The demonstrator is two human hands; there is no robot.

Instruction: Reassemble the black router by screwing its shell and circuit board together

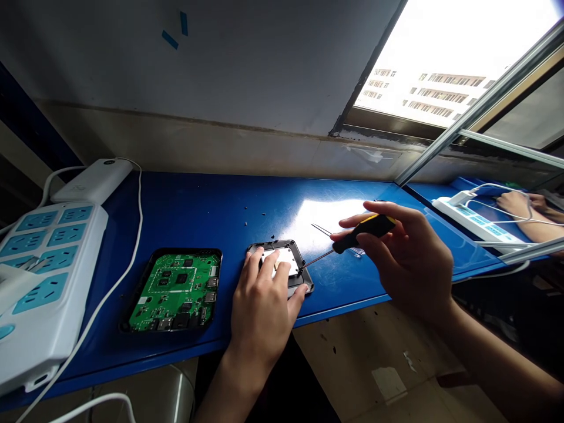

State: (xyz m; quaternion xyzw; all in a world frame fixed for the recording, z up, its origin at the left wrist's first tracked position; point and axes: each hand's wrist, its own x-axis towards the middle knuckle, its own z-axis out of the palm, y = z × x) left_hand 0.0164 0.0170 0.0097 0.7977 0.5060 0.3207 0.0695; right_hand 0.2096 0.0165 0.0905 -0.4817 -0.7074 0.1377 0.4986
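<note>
Over blue tabletop (198, 205), two hands (262, 299) (416, 264) hold one casing (298, 251), one screwdriver (350, 239).

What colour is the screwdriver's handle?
Black and yellow; the handle shows best in the head view, held in the right hand.

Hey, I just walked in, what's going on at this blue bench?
A person's left hand steadies a small dark cover with a pale plate in it. The right hand grips a black-and-yellow screwdriver, its tip at the cover's right side. A green circuit board sits in a black case to the left, and small dark pieces, probably screws, lie beyond the cover.
</note>
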